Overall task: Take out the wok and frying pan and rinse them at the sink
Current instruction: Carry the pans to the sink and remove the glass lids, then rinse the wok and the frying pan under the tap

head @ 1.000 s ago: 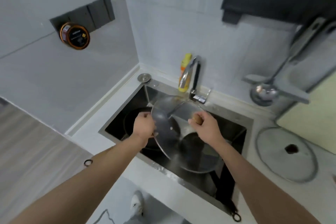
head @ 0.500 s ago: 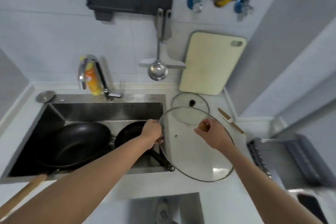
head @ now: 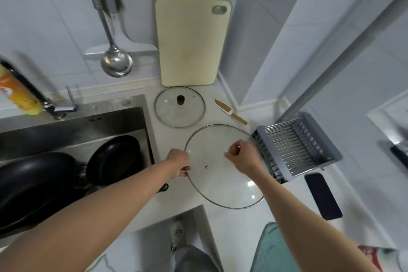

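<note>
Large glass lid (head: 227, 168) in both our hands over the counter (head: 176, 201); pans wait in the sink (head: 123, 115).

Our left hand (head: 177, 165) pinches the lid's rim at 9 o'clock; our right hand (head: 242, 159) closes on the knob near its centre. The wok (head: 33, 181) lies in the basin at the far left, the frying pan (head: 113, 159) just right of it, rims close or touching, we cannot tell which. Neither shows running water. Risks, as we judge them: the lid's 5 o'clock edge overhangs the counter front, so setting it down there may tip it off. The dish rack (head: 298, 146) sits close at 3 o'clock and the smaller lid (head: 180, 107) at 12; a careless lowering could knock glass against either.
</note>
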A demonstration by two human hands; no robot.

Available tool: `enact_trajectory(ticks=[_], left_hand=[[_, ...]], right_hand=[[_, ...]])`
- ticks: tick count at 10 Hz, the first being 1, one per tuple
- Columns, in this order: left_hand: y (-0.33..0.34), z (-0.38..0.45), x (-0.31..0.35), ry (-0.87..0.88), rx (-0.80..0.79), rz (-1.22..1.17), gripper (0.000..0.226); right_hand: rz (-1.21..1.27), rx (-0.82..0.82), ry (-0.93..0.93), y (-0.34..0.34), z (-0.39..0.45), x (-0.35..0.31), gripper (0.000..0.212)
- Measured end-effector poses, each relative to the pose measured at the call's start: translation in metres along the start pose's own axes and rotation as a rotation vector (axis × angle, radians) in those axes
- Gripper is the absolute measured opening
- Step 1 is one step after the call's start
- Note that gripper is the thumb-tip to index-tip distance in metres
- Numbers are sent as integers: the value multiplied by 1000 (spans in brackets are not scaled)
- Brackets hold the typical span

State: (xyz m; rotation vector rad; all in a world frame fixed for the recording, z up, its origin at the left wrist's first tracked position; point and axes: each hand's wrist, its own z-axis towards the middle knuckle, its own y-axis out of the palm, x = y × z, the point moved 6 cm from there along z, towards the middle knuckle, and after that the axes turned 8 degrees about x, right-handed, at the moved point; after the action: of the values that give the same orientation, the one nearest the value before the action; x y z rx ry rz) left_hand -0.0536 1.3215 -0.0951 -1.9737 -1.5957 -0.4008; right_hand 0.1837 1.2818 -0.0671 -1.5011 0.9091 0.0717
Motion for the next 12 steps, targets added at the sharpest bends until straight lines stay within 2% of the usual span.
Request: enact_trajectory(ticks=[3,4,5,6,7,8,9,10,11,12], left_hand=[[-4,36,-10,-48,15,60,16],[3,35,-4,8,14,162,15],[11,33,-1,68,-19,270,30],[18,37,-9,51,-63,259,24],[16,31,-6,101,-74,309,40],[11,20,-6,109,-135,323,30],[-12,7,0,186,-145,357,14],[-65,-1,1,315,-100,416,39],[-159,-9,-10,423,70,455,44],[-261,-10,-46,416,250,549,37]], right_hand=[[12,-77,7,39,19,14,28],[6,-70,33,45,22,20,26],[-16,-49,51,49,22,23,27],[-34,-27,65,52,19,25,28],[-22,-21,91,54,19,24,29],[-138,-52,109,49,17,11,49],[-290,16,31,45,8,-33,63],[-221,-57,-147,81,-17,-107,50],[-217,-248,-378,146,-63,-193,42],[-239,-384,-503,207,-111,-249,38]])
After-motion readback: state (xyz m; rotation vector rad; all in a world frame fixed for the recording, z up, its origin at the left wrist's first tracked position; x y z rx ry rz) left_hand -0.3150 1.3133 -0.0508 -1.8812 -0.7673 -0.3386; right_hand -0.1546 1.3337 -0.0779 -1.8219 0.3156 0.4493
